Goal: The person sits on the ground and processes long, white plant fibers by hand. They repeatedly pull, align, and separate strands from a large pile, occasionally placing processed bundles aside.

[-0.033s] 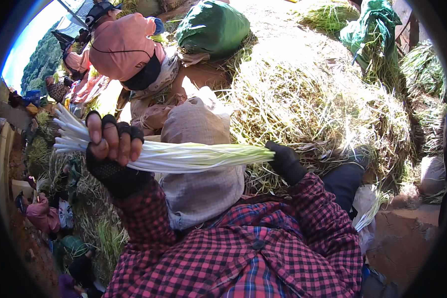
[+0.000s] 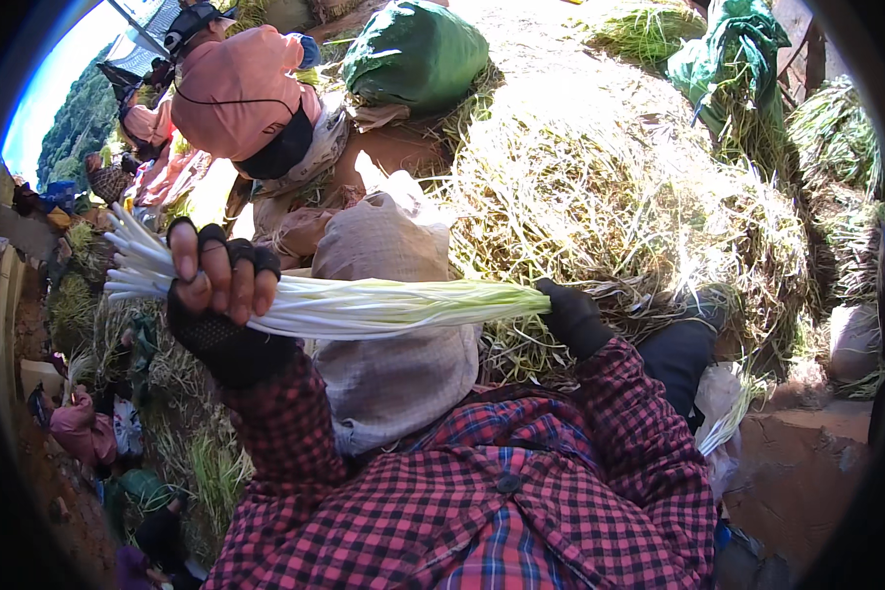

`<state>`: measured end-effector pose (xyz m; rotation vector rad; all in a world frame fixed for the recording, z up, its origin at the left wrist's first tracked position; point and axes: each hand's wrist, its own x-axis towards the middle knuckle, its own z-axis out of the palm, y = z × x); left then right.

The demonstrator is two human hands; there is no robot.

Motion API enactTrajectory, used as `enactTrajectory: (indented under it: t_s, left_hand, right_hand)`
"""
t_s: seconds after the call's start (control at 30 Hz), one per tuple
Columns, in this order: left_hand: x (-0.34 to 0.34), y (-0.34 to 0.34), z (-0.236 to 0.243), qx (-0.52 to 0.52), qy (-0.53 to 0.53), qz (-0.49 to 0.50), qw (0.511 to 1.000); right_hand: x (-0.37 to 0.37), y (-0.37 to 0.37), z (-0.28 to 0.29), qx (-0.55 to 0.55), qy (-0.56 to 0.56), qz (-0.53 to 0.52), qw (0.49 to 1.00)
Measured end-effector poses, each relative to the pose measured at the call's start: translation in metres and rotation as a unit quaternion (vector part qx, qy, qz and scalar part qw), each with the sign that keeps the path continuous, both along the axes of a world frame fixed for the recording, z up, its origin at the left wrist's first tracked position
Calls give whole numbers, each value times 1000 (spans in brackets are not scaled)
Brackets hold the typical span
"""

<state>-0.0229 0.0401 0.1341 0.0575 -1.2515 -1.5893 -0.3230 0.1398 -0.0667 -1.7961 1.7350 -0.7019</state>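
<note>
A bunch of long, thin stalks (image 2: 383, 305), white at one end and pale green at the other, stretches nearly level across my lap. My left hand (image 2: 224, 290), in a black fingerless glove, is wrapped round the white part, with loose white ends sticking out beyond it. The green tips are pinched by my right hand (image 2: 570, 317), which wears a dark glove and hides where they end. Under the bunch, a greyish-beige cloth (image 2: 393, 379) covers my leg.
A large heap of straw-like leaf waste (image 2: 619, 206) lies ahead to the right. Beyond it sits a stuffed green sack (image 2: 415, 57). A person in a pink top (image 2: 236, 98) works at the far left. More white stalks (image 2: 728, 428) lie by my right side.
My right hand has shifted slightly right with the green tips. My left hand keeps its hold on the white part. The background has slid a little left.
</note>
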Motion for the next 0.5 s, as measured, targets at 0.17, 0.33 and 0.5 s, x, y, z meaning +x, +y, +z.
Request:
enactTrajectory:
  t_s: [0.17, 0.33, 0.5]
  left_hand:
    - [-14, -21, 27, -81, 32, -39, 995]
    - [-100, 21, 5, 51, -79, -67, 993]
    - [-211, 70, -28, 76, -223, -146, 961]
  right_hand:
    - [-129, 37, -76, 193, 73, -119, 971]
    - [-13, 14, 87, -153, -282, -35, 947]
    - [10, 41, 75, -245, -335, -33, 909]
